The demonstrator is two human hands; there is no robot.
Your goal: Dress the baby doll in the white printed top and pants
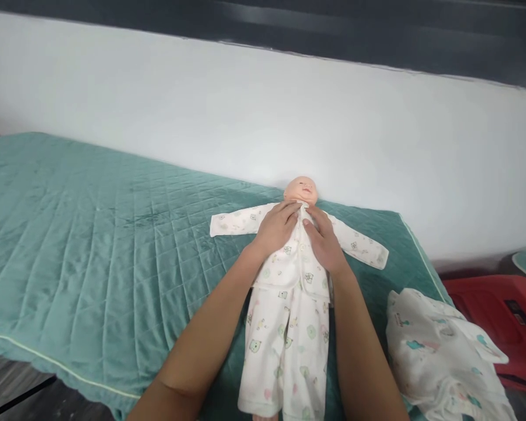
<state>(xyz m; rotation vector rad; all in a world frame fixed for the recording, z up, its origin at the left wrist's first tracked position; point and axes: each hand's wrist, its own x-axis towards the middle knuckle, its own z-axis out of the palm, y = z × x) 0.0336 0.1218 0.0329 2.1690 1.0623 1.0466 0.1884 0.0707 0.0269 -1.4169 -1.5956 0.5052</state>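
Doll (301, 190) lay face up, head toward the wall (245, 105), in a white printed shirt (291, 260) and matching trousers (304, 351). One sleeve (234, 224) stretched out to the doll's side under the left hand (279, 227), the other (363, 245) to the opposite side; no doll hand showed at either cuff. The left hand rested on the shirt's upper chest, fingers together, tips at the collar (304, 204). The right hand (324, 240) lay opposite, thumb and fingers about the front edge just below the doll's chin. Could not tell whether either hand pinched cloth or merely pressed it. Handling, as judged: shirt light, soft and limp, apt to crease or drag; best taken by the collar edges or front hem, between thumb and fingertips. Doll's head looked smooth and firmer, possibly slick; better supported under the back and neck than lifted by a sleeve. Beneath the doll, a green quilted cover (114, 245); to the doll's right, beyond the right forearm, a heap of white printed cloth (438, 351); farther right of the doll, a red plastic object (477, 304), partly hidden.
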